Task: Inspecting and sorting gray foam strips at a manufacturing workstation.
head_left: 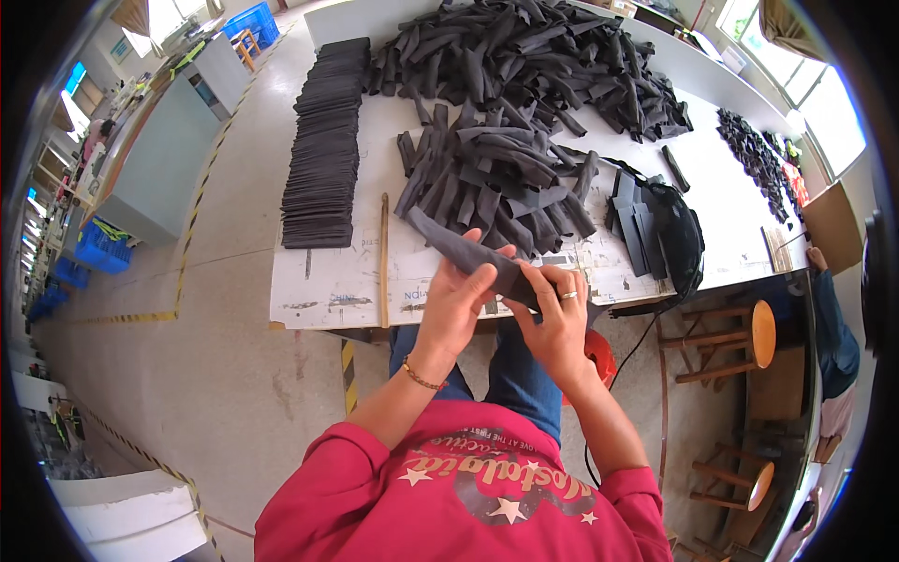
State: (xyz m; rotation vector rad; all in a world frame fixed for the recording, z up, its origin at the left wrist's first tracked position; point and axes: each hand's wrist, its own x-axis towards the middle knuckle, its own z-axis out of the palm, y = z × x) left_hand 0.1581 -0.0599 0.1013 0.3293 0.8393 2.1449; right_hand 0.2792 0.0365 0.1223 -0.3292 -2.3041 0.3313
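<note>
Dark cloth-like piece (468,253) is in both hands, over the near edge of the tabletop (318,290). Left hand (456,298): fingers curled around its middle, thumb on top. Right hand (556,314): fingers pinched on its near end. We log a loose pile (487,178) of similar pieces just beyond, a bigger heap (524,56) behind, a neat stack (323,140) left. Containers: we see a red container (599,356) below the tabletop by the right forearm, contents hidden; a blue crate (101,251) far left, something yellow-green in it; another blue crate (251,28) upper left, contents unclear.
</note>
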